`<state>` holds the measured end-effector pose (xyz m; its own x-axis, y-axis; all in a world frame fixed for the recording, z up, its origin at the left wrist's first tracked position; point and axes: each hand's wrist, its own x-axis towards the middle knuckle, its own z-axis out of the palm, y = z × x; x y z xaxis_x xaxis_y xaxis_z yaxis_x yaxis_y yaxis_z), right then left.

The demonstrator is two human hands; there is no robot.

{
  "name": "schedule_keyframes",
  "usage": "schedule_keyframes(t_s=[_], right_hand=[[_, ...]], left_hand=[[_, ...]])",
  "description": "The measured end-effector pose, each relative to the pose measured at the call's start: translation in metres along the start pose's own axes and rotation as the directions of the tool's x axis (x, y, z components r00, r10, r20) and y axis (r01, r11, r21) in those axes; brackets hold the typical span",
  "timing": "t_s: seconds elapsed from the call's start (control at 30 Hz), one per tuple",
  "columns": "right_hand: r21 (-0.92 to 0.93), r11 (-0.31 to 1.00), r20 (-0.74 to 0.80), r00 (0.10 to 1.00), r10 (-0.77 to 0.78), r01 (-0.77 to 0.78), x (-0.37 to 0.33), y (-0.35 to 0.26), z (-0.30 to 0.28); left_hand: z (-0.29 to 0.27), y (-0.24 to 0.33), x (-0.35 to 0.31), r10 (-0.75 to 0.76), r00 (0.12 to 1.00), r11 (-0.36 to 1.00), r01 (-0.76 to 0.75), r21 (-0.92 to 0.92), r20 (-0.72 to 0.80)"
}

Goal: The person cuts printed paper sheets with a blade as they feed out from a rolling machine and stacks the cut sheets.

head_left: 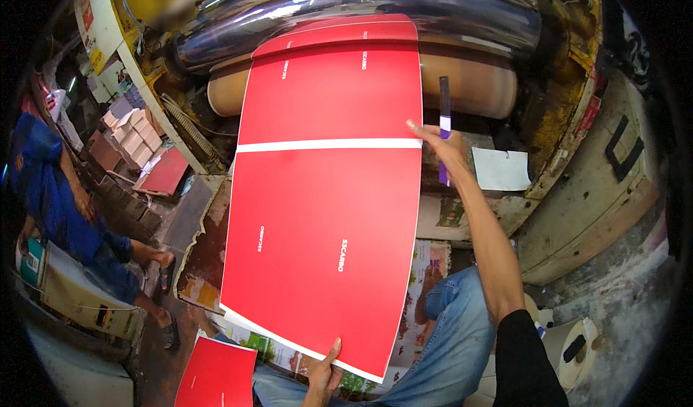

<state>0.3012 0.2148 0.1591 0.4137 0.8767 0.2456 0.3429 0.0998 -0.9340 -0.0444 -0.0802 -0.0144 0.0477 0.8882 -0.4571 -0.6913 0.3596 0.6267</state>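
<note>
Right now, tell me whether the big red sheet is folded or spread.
Spread: the red sheet lies open and flat, no fold, held at its edges.

We cannot see most of our left hand [324, 374]: the lower edge of the picture cuts it at the wrist, and the red sheet [325, 190] covers its fingers, leaving only the thumb on top. The sheet's far end curls over the tan roller [469, 82] and hides that roller's middle. Our right hand [444, 150] covers part of the purple stick [445, 129], so we cannot tell how the fingers grip it. A second red sheet [216, 374] is cut off at the bottom. The person in blue [65, 205] at the left sits in the dark, bent rim, partly cut off.
</note>
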Motion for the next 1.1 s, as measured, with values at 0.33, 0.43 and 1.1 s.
schedule_keyframes(t_s=[0.33,0.43,1.1], right_hand=[[-0.119,0.94,0.344,0.875,0.341,-0.32,0.006,0.091,0.023],[-0.117,0.961,0.411,0.869,0.277,-0.251,-0.021,0.056,0.009],[-0.119,0.958,0.443,0.849,0.288,-0.262,-0.141,0.003,0.004]], left_hand=[[-0.097,0.035,-0.06,-0.128,0.99,0.991,0.13,0.026,-0.057],[-0.138,0.039,-0.068,-0.179,0.974,0.976,0.194,0.102,-0.142],[-0.129,-0.04,0.15,0.428,0.54,0.737,0.255,0.626,-0.724]])
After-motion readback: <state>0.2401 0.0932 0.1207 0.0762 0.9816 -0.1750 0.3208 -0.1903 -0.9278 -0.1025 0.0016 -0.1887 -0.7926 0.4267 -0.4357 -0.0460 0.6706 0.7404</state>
